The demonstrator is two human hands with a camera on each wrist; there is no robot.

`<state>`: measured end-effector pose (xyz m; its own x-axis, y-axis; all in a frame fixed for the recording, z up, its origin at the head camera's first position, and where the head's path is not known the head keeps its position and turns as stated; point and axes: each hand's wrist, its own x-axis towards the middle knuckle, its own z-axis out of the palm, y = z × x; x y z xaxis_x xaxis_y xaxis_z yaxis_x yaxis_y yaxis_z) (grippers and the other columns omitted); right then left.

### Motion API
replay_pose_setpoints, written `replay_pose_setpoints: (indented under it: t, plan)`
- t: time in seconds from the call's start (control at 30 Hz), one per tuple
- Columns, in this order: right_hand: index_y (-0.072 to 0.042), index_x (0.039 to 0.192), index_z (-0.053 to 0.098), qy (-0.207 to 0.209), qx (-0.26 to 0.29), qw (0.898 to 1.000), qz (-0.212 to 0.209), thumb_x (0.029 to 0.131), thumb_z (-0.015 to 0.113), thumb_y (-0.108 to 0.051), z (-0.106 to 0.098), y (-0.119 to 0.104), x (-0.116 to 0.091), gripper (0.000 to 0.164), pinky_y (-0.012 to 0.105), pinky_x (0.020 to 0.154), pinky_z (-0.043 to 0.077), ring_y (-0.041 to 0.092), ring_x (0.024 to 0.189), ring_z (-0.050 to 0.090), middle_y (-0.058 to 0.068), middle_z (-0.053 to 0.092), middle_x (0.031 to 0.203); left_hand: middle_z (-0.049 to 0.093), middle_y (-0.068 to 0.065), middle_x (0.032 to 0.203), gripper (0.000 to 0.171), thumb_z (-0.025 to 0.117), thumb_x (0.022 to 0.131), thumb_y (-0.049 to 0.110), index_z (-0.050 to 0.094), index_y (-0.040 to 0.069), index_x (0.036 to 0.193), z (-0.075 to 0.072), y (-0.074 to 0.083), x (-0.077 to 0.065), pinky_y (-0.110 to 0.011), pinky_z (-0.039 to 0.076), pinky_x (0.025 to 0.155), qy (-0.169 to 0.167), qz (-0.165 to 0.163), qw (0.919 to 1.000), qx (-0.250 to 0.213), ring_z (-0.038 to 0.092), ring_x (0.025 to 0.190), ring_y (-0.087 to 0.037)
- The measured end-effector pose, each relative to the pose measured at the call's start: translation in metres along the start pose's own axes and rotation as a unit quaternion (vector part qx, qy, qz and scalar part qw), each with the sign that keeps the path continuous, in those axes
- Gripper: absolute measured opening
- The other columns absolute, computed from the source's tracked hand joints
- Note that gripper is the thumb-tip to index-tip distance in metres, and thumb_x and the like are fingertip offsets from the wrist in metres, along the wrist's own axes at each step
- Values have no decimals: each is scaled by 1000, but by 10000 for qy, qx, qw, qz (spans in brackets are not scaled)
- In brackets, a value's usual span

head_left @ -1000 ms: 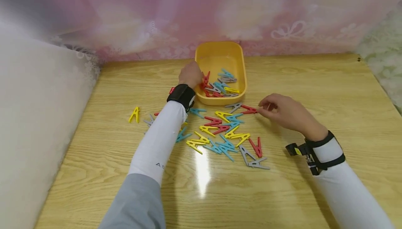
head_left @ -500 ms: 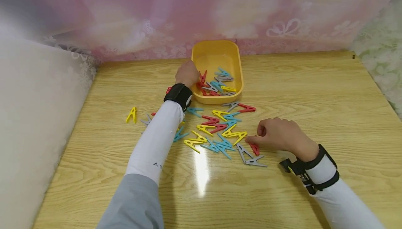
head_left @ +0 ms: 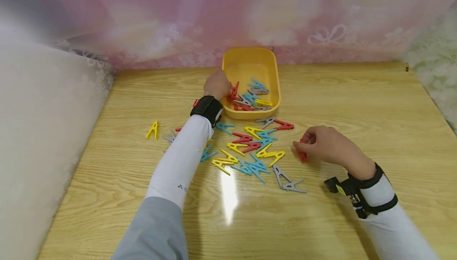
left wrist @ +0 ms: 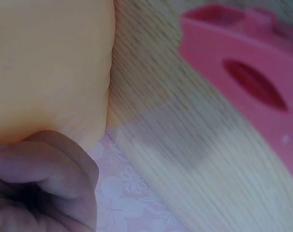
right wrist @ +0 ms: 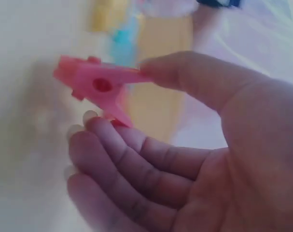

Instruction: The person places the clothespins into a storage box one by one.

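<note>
My right hand (head_left: 330, 146) pinches a red clothespin (head_left: 303, 151) between thumb and fingers, just above the table to the right of the pile. In the right wrist view, the thumb presses one leg of this red clothespin (right wrist: 100, 82) and the fingertips meet the other. At the yellow plastic basket (head_left: 277, 81), my left hand (head_left: 216, 85) grips the left rim with curled fingers. Red, blue, grey and yellow clothespins lie in the basket's near half. Several more, such as a yellow clothespin (head_left: 237, 148) and a grey clothespin (head_left: 294, 186), are scattered in front of it.
The wooden table (head_left: 357, 101) ends at a pink floral cloth (head_left: 285, 14) behind the basket. A lone yellow clothespin (head_left: 152, 130) lies at the left. My left forearm covers part of the pile. A red clothespin (left wrist: 252, 72) looms close in the left wrist view.
My right hand came down from beside the basket to the red clothespin near the grey ones, took hold of it and carried it slightly up and right. The left hand stayed at the rim.
</note>
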<state>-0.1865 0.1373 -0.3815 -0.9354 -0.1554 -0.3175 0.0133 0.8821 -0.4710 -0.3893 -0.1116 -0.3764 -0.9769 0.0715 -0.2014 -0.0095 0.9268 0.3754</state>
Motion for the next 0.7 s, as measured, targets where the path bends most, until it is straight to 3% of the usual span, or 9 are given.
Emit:
replay_pose_setpoints:
  t: [0.17, 0.33, 0.47, 0.57, 0.7]
  plan:
    - [-3, 100, 63, 711, 33, 9973, -164, 89, 58, -53, -41, -14, 13, 51, 36, 61, 43, 22, 73, 55, 9, 63, 88, 59, -8, 102, 29, 56, 95, 24, 57, 5, 117, 4, 4, -2, -36, 52, 77, 103, -74, 9999, 16, 58, 87, -25]
    - [-4, 105, 62, 1619, 177, 9854, -498, 89, 56, -55, -66, -34, 42, 54, 42, 68, 44, 28, 83, 57, 13, 64, 95, 60, -8, 103, 28, 56, 95, 23, 59, 5, 116, 8, 11, -5, -36, 52, 77, 178, -9, 9998, 44, 59, 88, -24]
    - [-3, 107, 62, 1780, 74, 9802, -861, 91, 57, -51, -66, -46, 69, 51, 43, 69, 46, 29, 87, 60, 14, 65, 98, 61, -7, 103, 27, 55, 95, 23, 59, 5, 115, 10, 15, -6, -36, 52, 78, 236, -47, 9996, 114, 60, 89, -23]
    - [-4, 110, 63, 1728, -292, 9789, -1050, 91, 57, -50, -60, -52, 86, 50, 40, 63, 48, 27, 82, 61, 12, 66, 99, 61, -6, 103, 27, 55, 96, 24, 59, 5, 115, 13, 17, -6, -35, 52, 78, 222, -79, 9996, 128, 60, 89, -22]
    - [-6, 113, 65, 1688, -824, 9780, -913, 91, 59, -46, -51, -49, 95, 46, 35, 53, 48, 24, 75, 61, 10, 68, 99, 60, -6, 101, 27, 55, 95, 23, 58, 6, 116, 20, 26, -7, -36, 53, 76, 113, 21, 9999, 29, 59, 87, -22]
